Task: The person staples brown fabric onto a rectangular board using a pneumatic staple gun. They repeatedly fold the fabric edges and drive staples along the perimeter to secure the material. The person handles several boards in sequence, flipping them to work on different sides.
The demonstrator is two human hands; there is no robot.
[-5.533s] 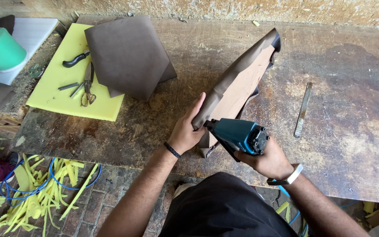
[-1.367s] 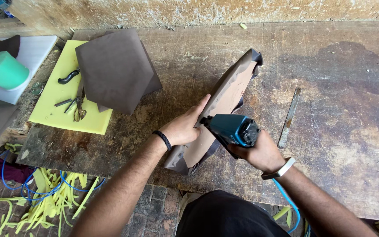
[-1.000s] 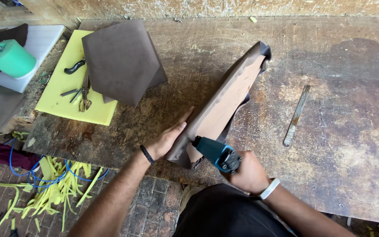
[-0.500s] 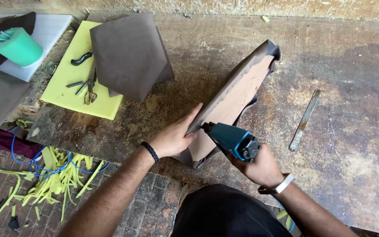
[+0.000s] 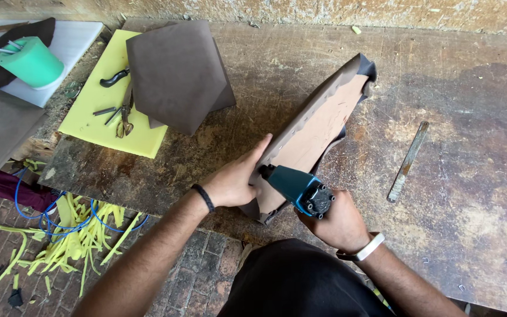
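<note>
**A:** Start big. What carries everything?

**B:** The wooden workbench [image 5: 453, 194], stained and worn. Its near edge runs right under the work, with brick floor below. The largest bare stretch is to the right, broken only by a flat metal bar [image 5: 407, 162].

**A:** And the work itself?

**B:** A long board panel [image 5: 318, 132] with brown covering wrapped round its rim, lying slanted from the near edge toward the back wall. Its near corner sits close to the bench edge.

**A:** Further left?

**B:** A folded brown sheet [image 5: 177, 73] overlapping a yellow foam pad [image 5: 104, 126], which carries scissors [image 5: 125, 114] and small tools. Beyond those, a green cup [image 5: 31, 61].

**A:** The hands?

**B:** They're close together. The left hand [image 5: 236, 179] is pressed flat on the covering at the panel's left rim, fingers spread. The right hand [image 5: 338, 223] is wrapped tight round the grip of a teal stapler gun [image 5: 297, 188], nose on the panel's near end.

**A:** How would you do this well?

**B:** I'd judge: keep the covering taut under the left palm, nose square to the board, fingers clear of the muzzle (they sit just beside it now).

**A:** Room to move?

**B:** Swing the panel right; the left is crowded, and the near edge leaves little margin.
</note>
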